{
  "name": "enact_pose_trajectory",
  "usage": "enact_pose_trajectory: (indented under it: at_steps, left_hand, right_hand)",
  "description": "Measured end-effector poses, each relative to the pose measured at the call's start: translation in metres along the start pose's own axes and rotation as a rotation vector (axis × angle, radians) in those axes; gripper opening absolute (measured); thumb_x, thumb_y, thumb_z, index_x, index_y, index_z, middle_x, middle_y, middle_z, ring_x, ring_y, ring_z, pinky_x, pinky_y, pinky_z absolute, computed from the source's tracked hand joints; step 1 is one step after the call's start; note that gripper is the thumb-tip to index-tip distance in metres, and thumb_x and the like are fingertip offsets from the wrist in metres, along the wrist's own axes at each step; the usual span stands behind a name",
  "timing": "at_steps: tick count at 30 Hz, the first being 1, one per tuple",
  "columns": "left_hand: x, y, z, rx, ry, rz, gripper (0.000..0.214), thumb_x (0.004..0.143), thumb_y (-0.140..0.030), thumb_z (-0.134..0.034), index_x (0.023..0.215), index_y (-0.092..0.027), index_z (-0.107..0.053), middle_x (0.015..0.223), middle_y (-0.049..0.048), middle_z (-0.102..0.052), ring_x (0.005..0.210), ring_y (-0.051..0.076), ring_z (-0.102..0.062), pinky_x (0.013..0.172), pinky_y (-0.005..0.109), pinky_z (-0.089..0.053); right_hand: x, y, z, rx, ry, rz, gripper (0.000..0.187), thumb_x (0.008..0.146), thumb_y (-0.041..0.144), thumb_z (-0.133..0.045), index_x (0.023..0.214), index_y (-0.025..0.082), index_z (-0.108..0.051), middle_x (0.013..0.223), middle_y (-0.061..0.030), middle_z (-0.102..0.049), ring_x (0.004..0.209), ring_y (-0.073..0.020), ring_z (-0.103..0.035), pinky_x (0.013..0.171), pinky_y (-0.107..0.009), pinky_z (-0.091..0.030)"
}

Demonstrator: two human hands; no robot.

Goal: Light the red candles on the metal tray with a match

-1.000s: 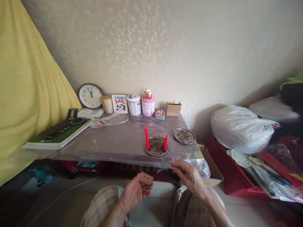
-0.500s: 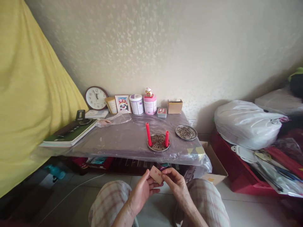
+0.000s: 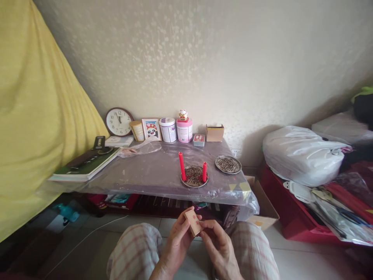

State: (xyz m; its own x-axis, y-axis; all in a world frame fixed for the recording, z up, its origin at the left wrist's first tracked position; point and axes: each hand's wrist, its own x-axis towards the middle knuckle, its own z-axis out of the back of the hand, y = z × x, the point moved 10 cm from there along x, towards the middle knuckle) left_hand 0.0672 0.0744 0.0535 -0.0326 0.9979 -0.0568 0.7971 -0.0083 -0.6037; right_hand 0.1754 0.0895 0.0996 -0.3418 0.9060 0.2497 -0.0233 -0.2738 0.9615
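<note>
A small tan matchbox [image 3: 193, 223] with red print on its face is held between my two hands, low in front of the table. My left hand [image 3: 178, 240] is closed around its left side and top end. The fingers of my right hand [image 3: 218, 242] pinch its lower right edge. Beyond the hands, a tall red candle [image 3: 182, 166] and a shorter red candle [image 3: 204, 172] stand upright on a round patterned metal plate [image 3: 194, 184]. What is inside the matchbox is hidden.
A second metal plate [image 3: 228, 164] lies to the right. Canisters [image 3: 168, 130], a clock [image 3: 119, 121] and an open cardboard box [image 3: 215, 133] line the wall. A green book [image 3: 87, 163] is at left. Bags [image 3: 303, 155] and a red bin [image 3: 300, 217] stand at right.
The matchbox has been turned to a steeper slant and its side now shows. My left fingers have wrapped round it, and both hands have come closer together.
</note>
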Motion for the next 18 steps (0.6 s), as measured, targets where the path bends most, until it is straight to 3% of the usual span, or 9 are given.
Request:
enact_pose_trajectory:
  at_steps: [4, 7, 14, 18]
  left_hand:
    - [-0.002, 0.006, 0.001, -0.001, -0.058, 0.021, 0.034, 0.085, -0.034, -0.062, 0.117, -0.023, -0.064, 0.101, 0.0096, -0.069, 0.094, 0.02, -0.059, 0.083, 0.033, -0.04]
    - [-0.003, 0.008, 0.002, -0.002, -0.083, 0.02, 0.036, 0.083, -0.036, -0.064, 0.116, -0.021, -0.065, 0.1, 0.0098, -0.07, 0.094, 0.02, -0.058, 0.083, 0.031, -0.039]
    - [-0.003, 0.015, 0.004, -0.047, -0.07, 0.015, 0.035, 0.083, -0.036, -0.064, 0.115, -0.021, -0.066, 0.097, 0.0099, -0.07, 0.088, 0.019, -0.059, 0.078, 0.029, -0.039]
    - [-0.002, 0.017, 0.003, -0.076, -0.053, 0.011, 0.034, 0.084, -0.034, -0.063, 0.116, -0.022, -0.066, 0.098, 0.0097, -0.07, 0.093, 0.019, -0.06, 0.08, 0.029, -0.038]
  right_hand:
    - [-0.009, 0.032, 0.0, -0.413, -0.057, 0.319, 0.016, 0.09, 0.018, -0.05, 0.103, 0.023, -0.059, 0.094, -0.0032, -0.067, 0.086, -0.0148, -0.066, 0.078, -0.021, -0.053]
    - [-0.014, 0.04, -0.007, -0.585, -0.059, 0.458, 0.019, 0.09, 0.014, -0.047, 0.104, 0.022, -0.056, 0.094, -0.0044, -0.067, 0.083, -0.0148, -0.067, 0.074, -0.021, -0.055]
    - [-0.015, 0.042, -0.012, -0.806, -0.05, 0.558, 0.019, 0.089, 0.015, -0.045, 0.105, 0.021, -0.054, 0.092, -0.0062, -0.068, 0.076, -0.0164, -0.069, 0.064, -0.024, -0.058]
    - [-0.014, 0.032, -0.013, -0.865, -0.03, 0.546, 0.02, 0.087, 0.018, -0.047, 0.106, 0.022, -0.053, 0.097, -0.0073, -0.068, 0.083, -0.0181, -0.07, 0.067, -0.025, -0.059]
